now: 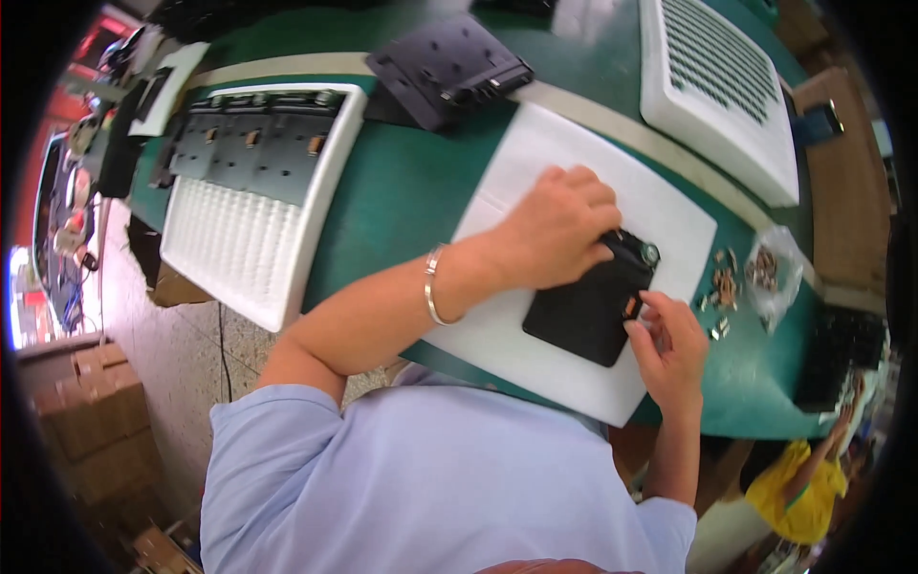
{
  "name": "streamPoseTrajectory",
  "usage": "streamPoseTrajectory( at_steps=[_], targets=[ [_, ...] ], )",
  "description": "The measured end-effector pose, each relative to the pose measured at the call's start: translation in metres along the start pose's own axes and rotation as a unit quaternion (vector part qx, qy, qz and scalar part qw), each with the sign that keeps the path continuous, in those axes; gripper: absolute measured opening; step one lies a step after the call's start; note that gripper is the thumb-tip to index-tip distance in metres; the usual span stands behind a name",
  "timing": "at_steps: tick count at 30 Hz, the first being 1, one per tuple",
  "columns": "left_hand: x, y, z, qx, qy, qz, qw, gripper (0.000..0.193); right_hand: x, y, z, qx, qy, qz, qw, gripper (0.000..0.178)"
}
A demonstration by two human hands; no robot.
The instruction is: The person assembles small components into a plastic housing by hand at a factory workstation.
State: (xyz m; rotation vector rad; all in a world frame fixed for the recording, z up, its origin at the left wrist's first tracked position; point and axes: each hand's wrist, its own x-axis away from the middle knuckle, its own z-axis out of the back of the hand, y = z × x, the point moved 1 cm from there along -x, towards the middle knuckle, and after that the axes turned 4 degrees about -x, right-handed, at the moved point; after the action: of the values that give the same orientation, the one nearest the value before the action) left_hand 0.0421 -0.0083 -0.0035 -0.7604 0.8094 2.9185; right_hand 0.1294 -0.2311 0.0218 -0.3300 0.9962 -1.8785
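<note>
A flat black plastic panel (577, 318) lies on a white foam sheet (502, 330) before me. Along its upper end runs a raised black part with a round greenish piece (650, 254) at the corner. My left hand (559, 234), with a silver bracelet at the wrist, is bent over that upper end. Its fingers are curled, and whatever they grip is hidden. At the panel's right edge, the thumb and forefinger of my right hand (672, 349) close about a small copper-coloured piece (630, 307).
Loose copper-coloured pieces (724, 284) lie right of the foam, beside a clear bag (773, 277) of more. A white foam tray (320, 201) at left holds similar black panels. Another black panel (445, 67) and a slotted white tray (722, 86) stand farther back. Someone in yellow (801, 493) is at lower right.
</note>
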Motion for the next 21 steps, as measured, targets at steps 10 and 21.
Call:
streamPoseTrajectory(
  at_steps=[10,21],
  targets=[
    [-0.005,0.008,0.016,-0.043,-0.072,0.059,0.995,0.026,0.016,0.037,0.014,-0.160,0.013,-0.037,0.986,0.020],
    [0.019,-0.007,0.115,-0.081,-0.019,0.067,0.994,0.026,0.018,0.052,0.015,-0.225,0.018,-0.043,0.973,0.013]
  ],
)
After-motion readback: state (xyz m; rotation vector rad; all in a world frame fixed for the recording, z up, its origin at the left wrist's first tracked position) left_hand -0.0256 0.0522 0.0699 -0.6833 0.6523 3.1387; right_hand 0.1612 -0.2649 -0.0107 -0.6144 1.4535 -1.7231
